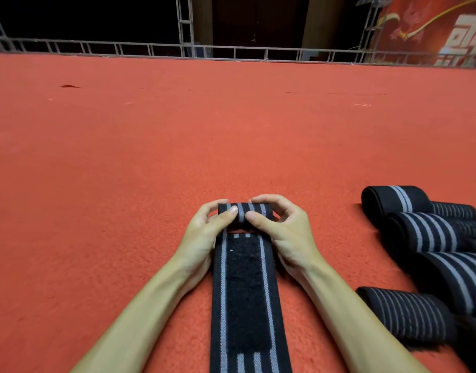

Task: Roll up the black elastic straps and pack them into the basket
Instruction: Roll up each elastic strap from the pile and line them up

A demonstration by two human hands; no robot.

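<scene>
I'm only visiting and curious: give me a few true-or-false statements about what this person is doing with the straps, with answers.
1. The left hand and the right hand both grip the rolled end of the strap. True.
2. The strap is fully rolled. False: most of it lies flat on the carpet.
3. The other straps lie to the person's right. True.
4. The carpet is blue. False: it is red.
5. A basket stands beside the hands. False: none is in view.
</scene>
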